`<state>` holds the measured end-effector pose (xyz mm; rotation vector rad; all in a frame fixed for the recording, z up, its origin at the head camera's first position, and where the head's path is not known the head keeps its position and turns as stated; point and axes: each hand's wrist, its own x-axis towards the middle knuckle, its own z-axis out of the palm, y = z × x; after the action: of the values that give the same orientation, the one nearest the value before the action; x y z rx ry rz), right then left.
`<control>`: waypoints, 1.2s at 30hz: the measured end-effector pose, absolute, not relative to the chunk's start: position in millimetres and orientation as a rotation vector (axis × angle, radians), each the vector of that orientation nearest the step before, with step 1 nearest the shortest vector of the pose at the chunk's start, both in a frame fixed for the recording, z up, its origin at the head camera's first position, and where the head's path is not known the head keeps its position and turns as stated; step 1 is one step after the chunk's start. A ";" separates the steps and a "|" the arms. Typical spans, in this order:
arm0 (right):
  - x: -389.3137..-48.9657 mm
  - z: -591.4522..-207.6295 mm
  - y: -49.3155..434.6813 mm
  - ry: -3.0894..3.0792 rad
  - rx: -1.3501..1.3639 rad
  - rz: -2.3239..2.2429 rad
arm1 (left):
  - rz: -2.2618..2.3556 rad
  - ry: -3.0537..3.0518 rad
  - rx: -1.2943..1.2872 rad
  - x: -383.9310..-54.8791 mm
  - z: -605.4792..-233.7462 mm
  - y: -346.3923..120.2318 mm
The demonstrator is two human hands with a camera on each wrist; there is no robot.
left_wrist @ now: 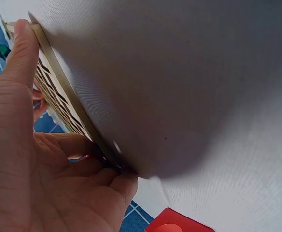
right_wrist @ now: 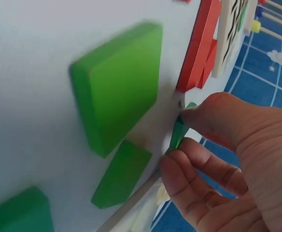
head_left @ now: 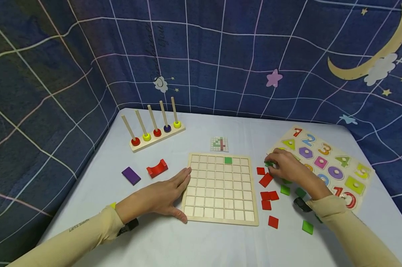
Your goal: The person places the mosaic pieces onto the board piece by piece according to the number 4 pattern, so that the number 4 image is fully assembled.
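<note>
My left hand rests along the left side of a wooden grid board. Its thumb is by the near corner, and its fingers lie on the edge farther up. One green square tile sits in the grid's top row. Right of the board, my right hand pinches a green tile between thumb and fingers, close over the table. Several loose red tiles and green tiles lie around and below that hand. A small pattern card lies just beyond the board.
A number puzzle board lies at the right, partly under my right hand and forearm. At the back left stands a peg stacker with coloured rings. A red arched block and a purple block lie left of the grid board.
</note>
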<state>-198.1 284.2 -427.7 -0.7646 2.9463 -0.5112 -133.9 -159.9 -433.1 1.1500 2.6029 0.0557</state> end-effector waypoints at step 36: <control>-216.1 -422.9 168.0 2.694 -1.302 -0.637 | 0.027 2.563 1.087 -137.4 -430.4 -152.4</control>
<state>-216.1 168.0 -422.9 -1.3021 2.6937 -0.6370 -137.4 -152.4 -430.4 1.0868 2.5635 0.0271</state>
